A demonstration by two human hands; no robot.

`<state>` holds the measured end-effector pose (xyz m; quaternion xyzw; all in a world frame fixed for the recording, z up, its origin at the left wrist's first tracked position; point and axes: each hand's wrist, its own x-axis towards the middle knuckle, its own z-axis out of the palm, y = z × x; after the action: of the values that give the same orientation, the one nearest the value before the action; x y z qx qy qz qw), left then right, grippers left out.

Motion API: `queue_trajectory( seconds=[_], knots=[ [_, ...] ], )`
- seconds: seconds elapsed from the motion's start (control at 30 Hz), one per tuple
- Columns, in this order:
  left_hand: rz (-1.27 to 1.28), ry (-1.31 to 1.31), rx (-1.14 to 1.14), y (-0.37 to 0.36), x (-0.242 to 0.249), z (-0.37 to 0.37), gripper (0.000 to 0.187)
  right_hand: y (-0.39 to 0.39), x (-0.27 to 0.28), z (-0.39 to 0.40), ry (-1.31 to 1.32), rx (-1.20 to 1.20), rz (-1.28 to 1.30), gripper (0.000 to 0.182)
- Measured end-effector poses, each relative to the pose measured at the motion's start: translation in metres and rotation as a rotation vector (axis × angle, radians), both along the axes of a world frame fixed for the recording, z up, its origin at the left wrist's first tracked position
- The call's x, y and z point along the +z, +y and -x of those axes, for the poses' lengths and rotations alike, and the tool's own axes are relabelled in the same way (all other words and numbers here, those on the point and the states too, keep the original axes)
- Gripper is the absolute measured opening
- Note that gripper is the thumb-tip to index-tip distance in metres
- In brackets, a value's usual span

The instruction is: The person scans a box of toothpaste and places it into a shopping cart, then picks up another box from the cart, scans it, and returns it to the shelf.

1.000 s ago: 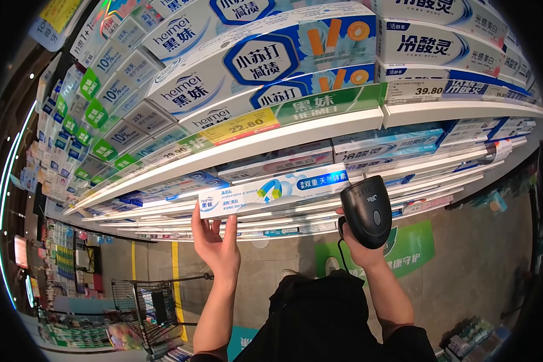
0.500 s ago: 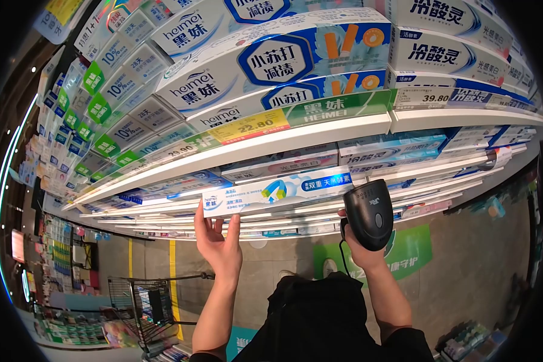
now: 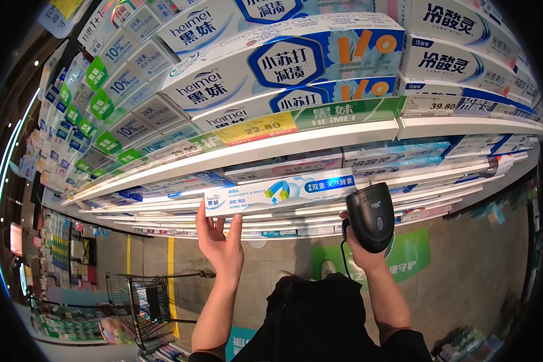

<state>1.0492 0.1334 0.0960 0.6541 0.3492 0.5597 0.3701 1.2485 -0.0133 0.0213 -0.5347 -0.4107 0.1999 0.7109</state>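
A Heimei toothpaste ctn [image 3: 283,196], white/blue w/ Chinese text, is held at its L end by the L hand [image 3: 221,241]; the thumb is pressed along the lower edge, and the ctn is pinched btwn thumb & fingers, partly hidden behind it. The ctn is tilted slightly, R end higher, & is held out in front of the lower shelves, below the white shelf edge [image 3: 320,139].

A blk handheld barcode scanner [image 3: 373,220] is gripped in the R hand [image 3: 365,258]; most of the fingers are hidden beneath it. The ctn's R end is overlapped by the scanner's top; whether they're touching can't be told. A thin blk cord [image 3: 344,256] is seen hanging beside the R hand.

Above, boxes marked w/ orange sticks [image 3: 286,63] are stacked over a green HEIMEI strip [image 3: 338,113] & a yellow 22.80 price tag [image 3: 259,128]. To the R, white/blue boxes [image 3: 455,63] are stacked over a 39.80 tag [image 3: 431,106].

Below, a green floor decal [image 3: 413,256] is partly covered by the R arm, & a shopping cart [image 3: 136,304] is parked lower L, nr a yellow floor line [image 3: 172,289].
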Motion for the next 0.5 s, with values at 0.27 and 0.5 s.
queue_trajectory(
  seconds=[0.27, 0.5],
  knots=[
    [0.012, -0.001, -0.002, 0.0003, -0.0016, 0.0002, 0.060, 0.0005, -0.0018, -0.0027, -0.048, 0.003, -0.002, 0.039],
    [-0.005, 0.010, -0.001, 0.0006, -0.0036, 0.0003, 0.060, -0.0001, -0.0044, -0.0021, -0.036, -0.010, 0.005, 0.038]
  ],
)
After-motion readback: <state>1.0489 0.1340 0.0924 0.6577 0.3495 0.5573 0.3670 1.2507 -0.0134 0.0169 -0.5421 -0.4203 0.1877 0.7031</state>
